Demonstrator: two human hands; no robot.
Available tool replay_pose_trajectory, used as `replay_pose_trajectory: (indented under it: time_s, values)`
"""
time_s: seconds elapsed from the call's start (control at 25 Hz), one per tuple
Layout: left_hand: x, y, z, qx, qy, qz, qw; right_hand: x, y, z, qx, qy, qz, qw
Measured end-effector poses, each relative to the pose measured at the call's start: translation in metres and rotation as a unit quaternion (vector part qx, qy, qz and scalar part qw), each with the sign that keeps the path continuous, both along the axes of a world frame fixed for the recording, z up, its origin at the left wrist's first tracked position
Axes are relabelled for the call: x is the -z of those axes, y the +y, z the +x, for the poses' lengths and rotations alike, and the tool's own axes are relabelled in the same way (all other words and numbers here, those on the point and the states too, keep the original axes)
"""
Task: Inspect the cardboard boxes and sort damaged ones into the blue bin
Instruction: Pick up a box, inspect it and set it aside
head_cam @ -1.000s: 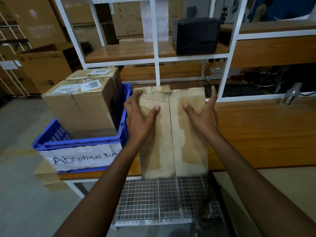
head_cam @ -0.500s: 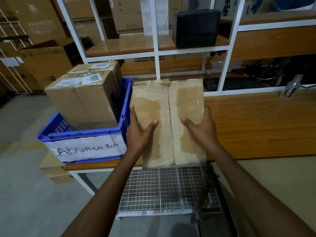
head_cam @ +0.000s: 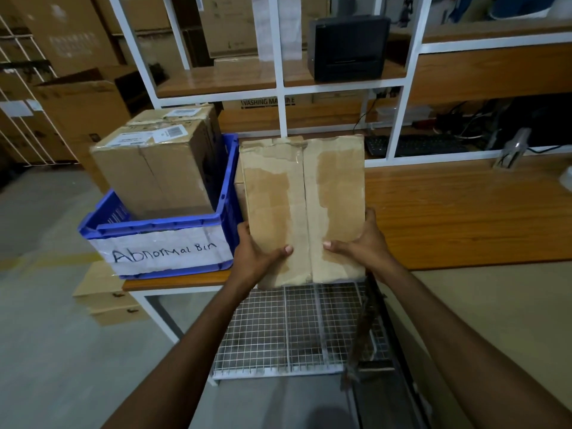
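Cardboard, scuffed and peeling beside its taped seam: the cardboard box [head_cam: 303,205] is held upright just right of the blue bin [head_cam: 161,230], over the table's [head_cam: 464,212] front edge. My left hand [head_cam: 257,258] and right hand [head_cam: 365,246] clamp its lower corners, fingers behind, thumbs on the face. I judge it damaged, so I'd lift it above the bin wall, then lower it gently against the labelled box [head_cam: 158,171] inside.

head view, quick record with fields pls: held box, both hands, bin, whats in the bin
held box: cardboard box, top face scuffed and peeled, taped seam, just right of the bin
left hand: left hand grips its near left corner, thumb on top
right hand: right hand grips its near right corner, thumb on top
bin: blue bin, labelled "Abnormal Bin", on the table
in bin: front box, rear box behind it
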State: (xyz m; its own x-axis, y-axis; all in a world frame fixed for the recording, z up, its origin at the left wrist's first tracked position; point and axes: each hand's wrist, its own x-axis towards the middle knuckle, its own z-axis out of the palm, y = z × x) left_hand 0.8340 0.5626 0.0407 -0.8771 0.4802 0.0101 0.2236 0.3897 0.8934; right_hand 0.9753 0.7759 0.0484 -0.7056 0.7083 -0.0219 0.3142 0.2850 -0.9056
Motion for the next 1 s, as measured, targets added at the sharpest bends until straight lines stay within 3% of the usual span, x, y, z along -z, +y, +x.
replay_pose_trajectory:
  time_s: [0.32,0.56,1.0]
  values:
    - [-0.047,-0.018,0.015,-0.024,0.103,0.072,0.992,-0.044,-0.024,0.012,0.038,0.087,0.038,0.995]
    - [-0.067,-0.033,0.010,0.079,0.101,0.102,0.987,-0.063,-0.029,0.032,-0.022,0.127,0.047,0.991]
    - [-0.113,-0.038,0.019,0.126,0.172,0.113,0.970,-0.104,-0.029,0.044,-0.054,0.143,0.034,0.988]
